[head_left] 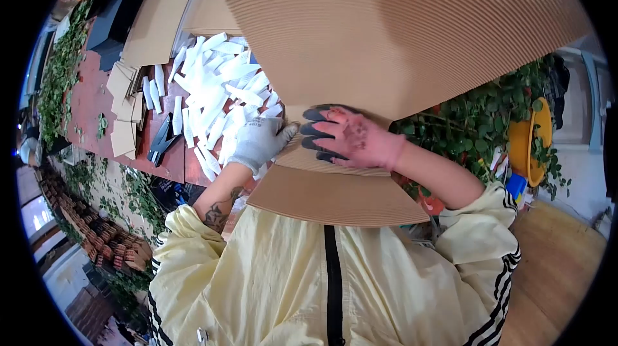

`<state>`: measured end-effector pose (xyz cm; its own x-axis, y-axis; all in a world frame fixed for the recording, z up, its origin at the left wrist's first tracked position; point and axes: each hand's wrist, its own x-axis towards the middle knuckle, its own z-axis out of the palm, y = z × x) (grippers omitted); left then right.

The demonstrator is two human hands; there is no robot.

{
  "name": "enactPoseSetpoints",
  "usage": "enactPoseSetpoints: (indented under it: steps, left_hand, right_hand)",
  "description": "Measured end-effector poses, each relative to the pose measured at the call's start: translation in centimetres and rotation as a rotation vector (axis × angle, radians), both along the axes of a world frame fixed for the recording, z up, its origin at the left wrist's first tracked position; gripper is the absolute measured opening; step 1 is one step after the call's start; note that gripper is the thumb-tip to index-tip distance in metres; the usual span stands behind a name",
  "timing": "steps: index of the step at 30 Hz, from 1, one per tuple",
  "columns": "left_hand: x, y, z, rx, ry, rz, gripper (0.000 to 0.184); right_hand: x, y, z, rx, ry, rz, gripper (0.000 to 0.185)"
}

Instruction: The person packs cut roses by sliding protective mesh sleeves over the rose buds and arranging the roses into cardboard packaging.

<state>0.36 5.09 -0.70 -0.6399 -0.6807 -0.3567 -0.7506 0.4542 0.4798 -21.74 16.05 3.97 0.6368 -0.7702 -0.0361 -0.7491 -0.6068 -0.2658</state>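
Two gloved hands are seen on one large brown corrugated cardboard sheet (412, 30). By the right hand (353, 137), in a pink glove with dark fingertips, nothing is grasped: it is laid open, palm down, on the narrow middle part, and the sheet is probably steadied by this flat contact. By the left hand (259, 142), in a greyish-white glove, the left edge of the same part is touched, with the thumb over the cardboard; the other fingers are partly hidden, so it cannot be told whether the edge is pinched. With one hand near the edge and one further in, a sideways slip is perhaps prevented. The wide ribbed part is spread beyond both hands, and a smaller flap (341, 195) is placed between them and the body. Just beside the left hand, many thin white tapered sleeves (215, 82) are heaped, and further left of it a black stapler-like tool (165, 140) is laid on a reddish table (96, 98); both are probably placed for easy reach. Beyond the right hand, green leafy stems (460, 124) and a yellow plastic basin (542, 143) are seen.
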Motion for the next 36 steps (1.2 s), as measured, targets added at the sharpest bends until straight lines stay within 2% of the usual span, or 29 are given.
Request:
enactPoseSetpoints:
  steps: [1,2,3,4,6,8,9,10,11,12,13,14,15,18,19,20,21,23,24,25,26,30,32,34,36]
  left_hand:
    - [0.0,-0.1,0.7,0.034,-0.081,-0.037,0.039]
    - [0.2,-0.2,1.7,0.072,-0.161,-0.066,0.040]
    - [0.1,-0.3,4.3,0.072,-0.137,-0.061,0.054]
    - [0.5,-0.5,5.8,0.067,-0.131,-0.021,0.054]
    - [1.2,-0.9,8.2,-0.091,0.815,0.121,0.066]
    - [0.3,-1.7,10.5,-0.254,0.908,0.080,0.080]
    - [-0.7,-2.2,11.5,-0.323,0.914,-0.003,0.082]
    - [-1.9,-2.7,11.7,-0.423,0.925,-0.104,0.070]
    - [-3.0,-3.4,12.0,-0.277,0.739,-0.114,0.063]
    - [-4.1,-4.1,12.2,-0.129,0.551,-0.126,0.056]
    - [-5.3,-5.2,12.4,-0.126,0.557,-0.123,0.056]
    - [-6.4,-6.4,12.5,-0.127,0.410,-0.028,0.052]
    - [-7.1,-7.3,12.3,-0.126,0.259,0.065,0.049]
    - [-8.2,-8.5,8.0,-0.161,0.354,0.159,0.053]
    - [-8.0,-8.7,9.0,-0.061,0.295,0.153,0.054]
    - [-7.6,-8.4,9.1,-0.073,0.273,0.168,0.054]
    - [-6.4,-8.2,9.3,-0.161,0.506,0.211,0.052]
    - [-3.1,-7.6,9.4,-0.285,0.853,0.267,0.045]
    - [-0.6,-7.1,10.4,-0.319,0.837,0.258,0.038]
    - [1.9,-7.3,9.8,-0.385,0.817,0.308,0.035]
    - [4.5,-7.4,8.3,-0.441,0.807,0.351,0.032]
    - [17.5,-8.6,3.3,-0.814,0.026,0.411,0.046]
    - [23.5,-8.2,0.5,-0.690,-0.137,0.493,0.057]
    - [26.1,-8.5,1.6,-0.631,-0.130,0.631,0.062]
    - [29.3,-10.0,0.8,-0.779,-0.082,0.824,0.075]
  right_hand:
    - [0.3,-0.2,-1.0,-0.002,-0.001,0.017,0.051]
    - [0.8,-0.4,-1.7,0.095,0.122,0.028,0.051]
    - [1.2,-0.8,-2.4,0.184,0.251,0.047,0.051]
    - [1.3,-1.1,-3.2,0.171,0.259,0.085,0.051]
    - [0.4,-1.2,-4.8,-0.478,0.594,0.268,0.046]
    - [2.1,-1.4,-3.6,0.268,0.170,0.014,0.042]
    - [2.1,-1.4,-4.2,0.125,0.091,0.028,0.041]
    - [2.2,-1.6,-4.2,-0.016,0.011,0.036,0.039]
    - [2.1,-1.2,-4.0,0.197,0.103,-0.002,0.041]
    - [2.4,-1.7,-3.1,0.393,0.317,0.030,0.045]
    - [2.1,-1.6,-3.6,0.269,0.220,0.044,0.045]
    - [1.9,-1.2,-4.1,0.149,0.119,0.056,0.045]
    - [2.0,-1.2,-4.0,0.159,0.118,0.057,0.045]
    - [1.8,-0.8,-4.9,0.059,0.072,0.054,0.042]
    - [0.9,0.3,-6.8,0.019,0.029,0.026,0.041]
    - [0.8,0.6,-8.0,-0.025,-0.025,0.014,0.040]
    - [2.1,-1.3,-4.0,0.270,0.147,0.024,0.040]
    - [2.4,-1.5,-4.1,0.005,-0.015,0.032,0.042]
    - [2.5,-1.7,-4.0,-0.025,-0.004,0.047,0.044]
    - [1.7,-0.8,-5.0,0.257,0.299,0.042,0.046]
    - [1.6,-0.8,-5.4,0.246,0.285,0.062,0.046]
    - [1.6,-1.1,-5.4,0.382,0.332,0.007,0.045]
    - [1.3,-0.6,-5.9,0.392,0.351,0.003,0.045]
    - [1.6,-0.9,-5.4,0.393,0.358,0.010,0.045]
    - [2.0,-1.2,-4.9,0.405,0.378,0.017,0.045]
